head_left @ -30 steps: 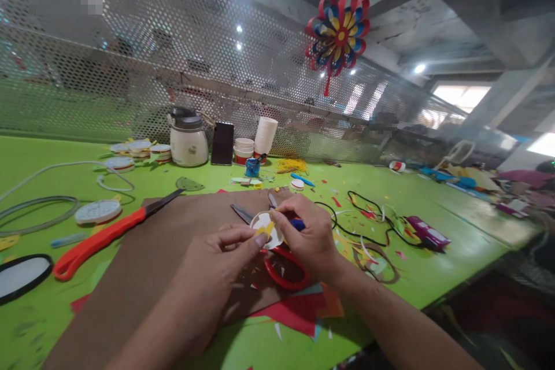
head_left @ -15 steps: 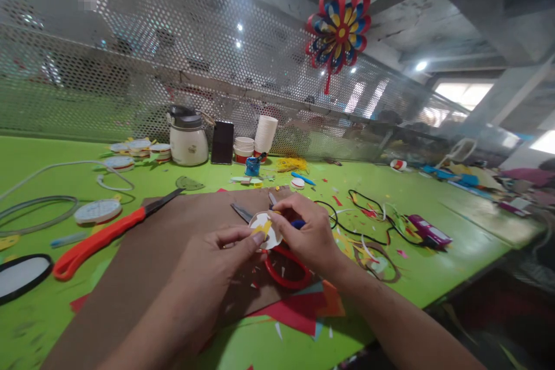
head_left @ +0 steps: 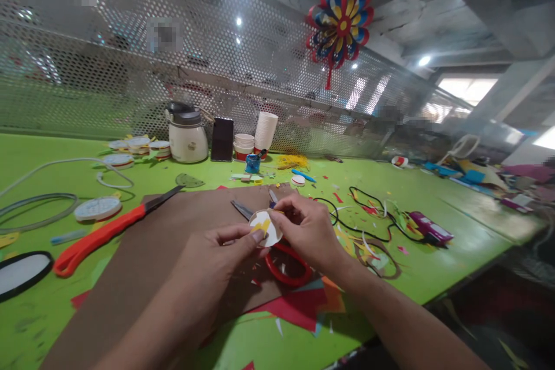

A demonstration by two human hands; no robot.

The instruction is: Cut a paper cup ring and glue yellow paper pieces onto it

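A small white paper disc with a rim, like a shallow cup bottom, is between my hands over the brown board. My left hand pinches its left side, the thumb resting by a yellow paper strip that lies across it. At the disc's upper right edge, my right hand has thumb and fingers pinched together on the rim; its fingertips are partly hidden. Red-handled scissors lie beneath the hands, blades pointing up and left. A pointed tip and a bit of blue show beside my right fingers, their kind unclear.
A brown board lies on the green table. An orange-handled knife rests at its left. Behind stand a white jug, phone, paper cups and blue pot. Right: black cord, purple device, paper scraps.
The disc has turned slightly, so more of its white face and the yellow strip show. My right fingers have drawn back a little toward its edge. The camera view shifts slightly.
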